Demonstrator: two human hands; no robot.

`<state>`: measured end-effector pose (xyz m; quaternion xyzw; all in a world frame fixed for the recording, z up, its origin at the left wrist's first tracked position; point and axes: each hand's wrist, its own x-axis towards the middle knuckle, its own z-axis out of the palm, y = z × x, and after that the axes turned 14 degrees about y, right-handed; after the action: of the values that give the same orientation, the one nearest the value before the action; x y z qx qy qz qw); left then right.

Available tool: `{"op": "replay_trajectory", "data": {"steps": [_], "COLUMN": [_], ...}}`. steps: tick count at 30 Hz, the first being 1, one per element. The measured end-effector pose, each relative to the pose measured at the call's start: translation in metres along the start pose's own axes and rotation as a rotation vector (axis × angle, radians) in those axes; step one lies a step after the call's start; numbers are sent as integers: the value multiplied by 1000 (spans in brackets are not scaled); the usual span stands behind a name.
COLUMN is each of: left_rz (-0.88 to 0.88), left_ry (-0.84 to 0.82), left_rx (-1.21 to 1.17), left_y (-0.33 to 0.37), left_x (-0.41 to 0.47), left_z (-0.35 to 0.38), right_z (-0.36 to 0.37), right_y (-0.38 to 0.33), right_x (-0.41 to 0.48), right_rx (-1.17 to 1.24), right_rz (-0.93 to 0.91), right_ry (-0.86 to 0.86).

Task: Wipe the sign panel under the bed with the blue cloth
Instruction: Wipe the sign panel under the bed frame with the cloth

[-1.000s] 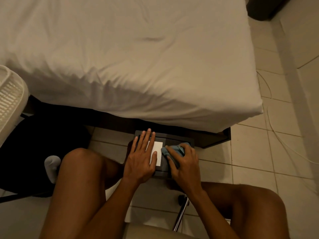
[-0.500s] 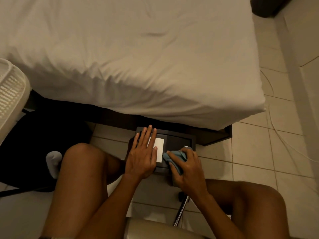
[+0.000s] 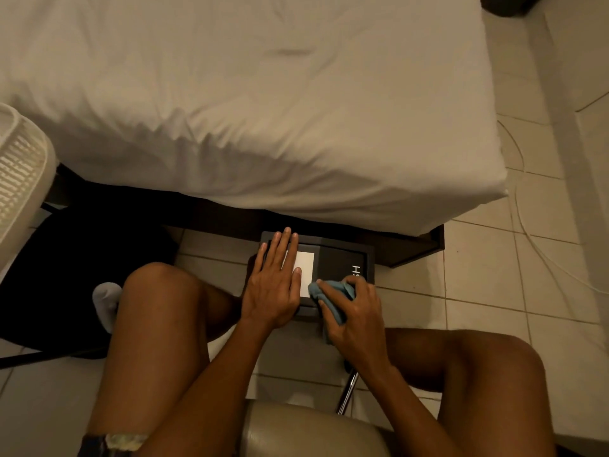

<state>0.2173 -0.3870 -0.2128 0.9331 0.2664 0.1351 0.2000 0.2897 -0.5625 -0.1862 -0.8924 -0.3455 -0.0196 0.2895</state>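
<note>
A dark sign panel (image 3: 336, 262) with a white rectangle and white letters lies on the tiled floor, its far edge under the bed (image 3: 250, 103). My left hand (image 3: 275, 282) rests flat on the panel's left part, fingers spread, covering part of the white rectangle. My right hand (image 3: 357, 316) grips a bunched blue cloth (image 3: 333, 296) and presses it on the panel's near right corner, hiding some of the letters.
White sheets hang over the bed's dark frame. A white slatted basket (image 3: 19, 179) stands at the left above a black mat (image 3: 66, 275). A thin white cable (image 3: 527, 239) runs over the tiles at right. My knees flank the panel, and a padded seat (image 3: 309, 430) is below.
My right hand has drawn the blue cloth toward me, from the panel's middle down to its near right corner, uncovering white letters. My left hand has stayed flat on the panel.
</note>
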Motion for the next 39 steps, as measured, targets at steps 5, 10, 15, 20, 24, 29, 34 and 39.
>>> {"op": "replay_trajectory", "data": {"steps": [5,10,15,20,24,29,34,39], "left_rz": [11,8,4,11,8,6,12,8], "left_ry": [1,2,6,8,5,7,8,19], "left_rx": [0,3,8,0,4,-3,-2,-6], "left_y": [-1,-2,-2,-3,-3,-2,-4,-5], "left_x": [1,-1,0,0,0,1,0,1], "left_z": [-1,-1,-1,-2,-3,-3,-2,0], "right_z": [8,-1,-6,2,-7,-4,-1,-6], "right_y": [-5,-9,-10,-14,-18,-11,-18,-21], "right_x": [31,-7,-8,6,-32,-11,-18,-31], "right_rx": [-37,-28,-25,-46,-29,-39,-41,-16], "right_rz": [159,53,73,168,32,143,136,75], "right_ry": [124,21,23,95,43,84,122,60]}}
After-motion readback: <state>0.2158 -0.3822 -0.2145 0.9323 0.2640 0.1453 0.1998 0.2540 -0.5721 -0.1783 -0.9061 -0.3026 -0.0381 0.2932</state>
